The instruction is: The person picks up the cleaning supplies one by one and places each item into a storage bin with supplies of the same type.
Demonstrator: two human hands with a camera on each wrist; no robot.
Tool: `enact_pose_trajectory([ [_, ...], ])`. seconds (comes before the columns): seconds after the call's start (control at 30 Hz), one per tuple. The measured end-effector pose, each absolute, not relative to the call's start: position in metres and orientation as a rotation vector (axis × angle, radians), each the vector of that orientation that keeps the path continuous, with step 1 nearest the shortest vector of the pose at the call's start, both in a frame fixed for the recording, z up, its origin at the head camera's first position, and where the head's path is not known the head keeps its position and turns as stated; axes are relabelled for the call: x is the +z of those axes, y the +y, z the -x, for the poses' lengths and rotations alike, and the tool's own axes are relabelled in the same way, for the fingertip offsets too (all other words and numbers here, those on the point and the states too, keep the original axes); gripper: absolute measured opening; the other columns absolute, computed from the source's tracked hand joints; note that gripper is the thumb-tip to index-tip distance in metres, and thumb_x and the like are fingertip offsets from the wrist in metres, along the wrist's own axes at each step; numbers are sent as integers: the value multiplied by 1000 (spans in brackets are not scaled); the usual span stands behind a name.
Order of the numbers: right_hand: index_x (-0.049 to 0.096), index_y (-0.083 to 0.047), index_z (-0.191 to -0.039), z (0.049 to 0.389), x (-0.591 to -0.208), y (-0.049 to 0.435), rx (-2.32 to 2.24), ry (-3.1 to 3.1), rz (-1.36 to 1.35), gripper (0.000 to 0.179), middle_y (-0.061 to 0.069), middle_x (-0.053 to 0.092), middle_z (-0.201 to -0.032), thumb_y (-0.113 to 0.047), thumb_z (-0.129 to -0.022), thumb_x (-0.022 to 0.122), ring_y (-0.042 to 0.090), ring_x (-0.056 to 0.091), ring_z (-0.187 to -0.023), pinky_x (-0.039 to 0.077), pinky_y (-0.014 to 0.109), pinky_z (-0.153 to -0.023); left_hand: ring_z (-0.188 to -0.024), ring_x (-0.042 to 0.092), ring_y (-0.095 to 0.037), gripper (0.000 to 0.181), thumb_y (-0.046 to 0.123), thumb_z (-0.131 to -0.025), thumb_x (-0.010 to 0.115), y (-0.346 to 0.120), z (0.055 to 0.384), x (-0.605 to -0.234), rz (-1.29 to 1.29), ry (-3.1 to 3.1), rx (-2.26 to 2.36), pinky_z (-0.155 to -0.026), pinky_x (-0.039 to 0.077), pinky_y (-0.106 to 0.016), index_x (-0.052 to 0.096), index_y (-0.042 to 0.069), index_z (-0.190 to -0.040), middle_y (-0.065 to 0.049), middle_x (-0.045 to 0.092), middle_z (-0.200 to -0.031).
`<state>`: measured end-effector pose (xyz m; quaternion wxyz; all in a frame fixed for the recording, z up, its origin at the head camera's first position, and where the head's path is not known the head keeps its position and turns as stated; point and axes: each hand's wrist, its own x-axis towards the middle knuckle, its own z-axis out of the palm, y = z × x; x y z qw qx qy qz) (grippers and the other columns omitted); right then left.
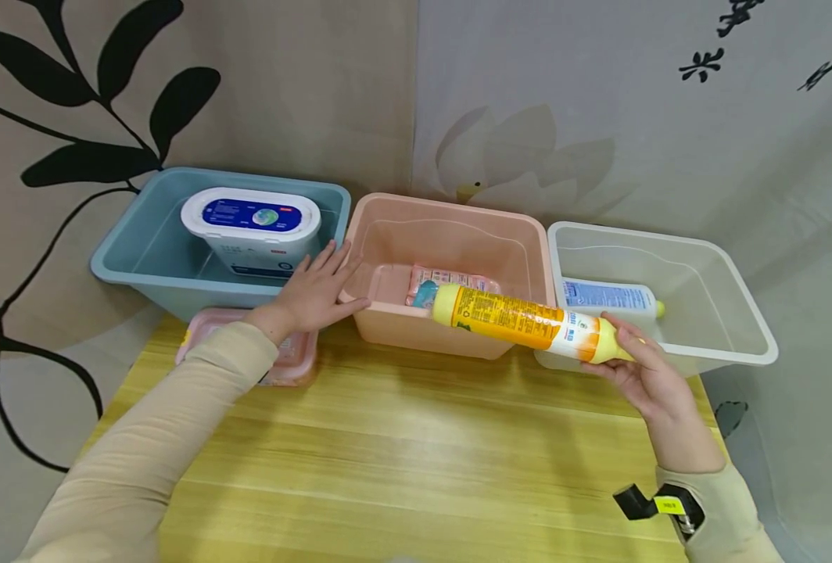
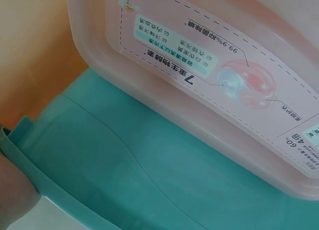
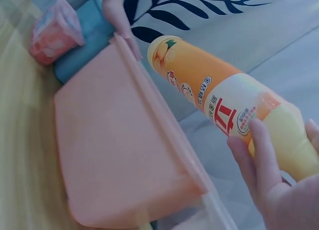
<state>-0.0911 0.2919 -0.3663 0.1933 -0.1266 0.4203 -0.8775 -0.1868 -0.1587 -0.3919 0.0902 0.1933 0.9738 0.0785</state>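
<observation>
My right hand (image 1: 651, 375) grips a yellow and orange squeeze bottle (image 1: 514, 317) near its narrow end. The bottle lies nearly level over the front rim of the pink bin (image 1: 426, 330), its wide base pointing left. In the right wrist view, fingers and thumb wrap the bottle (image 3: 214, 90). My left hand (image 1: 317, 291) rests with its fingers spread where the blue bin (image 1: 130, 254) and the pink bin meet. Inside the pink bin is a pink packet (image 1: 451, 277), partly hidden by the bottle.
A white tub with a blue label (image 1: 250, 223) stands in the blue bin. A white bottle (image 1: 609, 297) lies in the off-white bin (image 1: 733, 320) at right. Partly under my left forearm, a pink lidded box (image 1: 303, 367) stands on the wooden table (image 1: 416, 453). Curtains hang behind.
</observation>
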Motion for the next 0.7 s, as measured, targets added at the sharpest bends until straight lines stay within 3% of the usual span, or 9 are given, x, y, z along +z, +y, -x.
enact_pose_trajectory([
  [0.37,56,2,-122,103,-347,310,-2582,1210,386,37,13,54,-118,-6,-101,27,26,63,-99,56,37,-80,-146,-5,-33,80,61,-90,41,-159,188,-392,-556,2895,243,-114,5,-61,10,19,-152,-10,-2,-159],
  [0.7,59,4,-115,116,-339,330,-2721,1005,300,35,16,55,-114,-4,-100,28,33,62,-97,55,46,-80,-146,-4,-33,81,63,-90,40,-159,187,-393,-564,2892,235,-114,4,-61,10,20,-152,-9,-3,-159],
])
